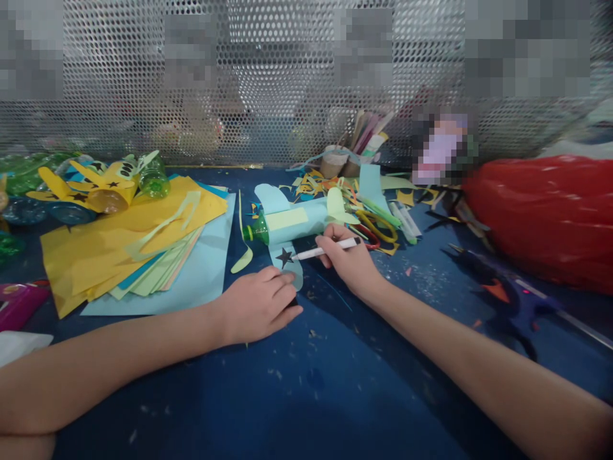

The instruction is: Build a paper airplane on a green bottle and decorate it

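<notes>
Near the middle of the table lies a paper airplane model, made of a green bottle wrapped in light blue paper with blue wings and a pale green tail. Its near wing bears a black star. My right hand is closed round a white marker, whose tip touches or nearly touches the star's right side. My left hand lies with fingers stretched out and slightly apart, the fingertips resting on the near wing. A pale green paper propeller is at the bottle's neck.
Yellow, blue and green paper sheets lie on the left, below finished yellow planes. Paper scraps, scissors and a glue tube lie beyond. A glue gun and a red bag are right. Perforated metal stands behind.
</notes>
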The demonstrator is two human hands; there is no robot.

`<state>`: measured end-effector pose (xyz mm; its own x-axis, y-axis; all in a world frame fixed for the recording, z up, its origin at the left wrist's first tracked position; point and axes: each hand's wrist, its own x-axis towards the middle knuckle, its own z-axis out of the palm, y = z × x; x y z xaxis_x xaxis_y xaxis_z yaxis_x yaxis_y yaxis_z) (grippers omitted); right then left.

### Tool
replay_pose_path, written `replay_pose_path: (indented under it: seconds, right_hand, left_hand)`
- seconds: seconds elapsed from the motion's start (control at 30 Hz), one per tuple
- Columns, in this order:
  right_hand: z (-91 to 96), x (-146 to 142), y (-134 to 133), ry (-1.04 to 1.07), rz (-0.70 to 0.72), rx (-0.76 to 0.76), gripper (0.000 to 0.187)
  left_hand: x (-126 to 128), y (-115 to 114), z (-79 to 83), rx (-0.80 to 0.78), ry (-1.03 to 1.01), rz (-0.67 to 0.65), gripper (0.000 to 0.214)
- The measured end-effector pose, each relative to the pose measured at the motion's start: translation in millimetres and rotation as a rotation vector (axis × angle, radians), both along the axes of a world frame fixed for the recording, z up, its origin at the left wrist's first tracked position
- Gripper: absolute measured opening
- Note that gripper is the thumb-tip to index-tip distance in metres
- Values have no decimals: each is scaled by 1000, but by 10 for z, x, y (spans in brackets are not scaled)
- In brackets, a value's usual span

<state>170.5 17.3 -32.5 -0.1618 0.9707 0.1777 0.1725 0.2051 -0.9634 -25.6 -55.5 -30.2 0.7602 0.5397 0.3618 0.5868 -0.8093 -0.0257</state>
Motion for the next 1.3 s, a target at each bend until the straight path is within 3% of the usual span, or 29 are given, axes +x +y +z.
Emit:
replay_pose_path:
  seconds: [1.3]
  right_hand:
    - [5, 0, 4, -9, -11, -7, 27]
  left_hand:
    - [10, -4, 4, 55, -9, 12, 45]
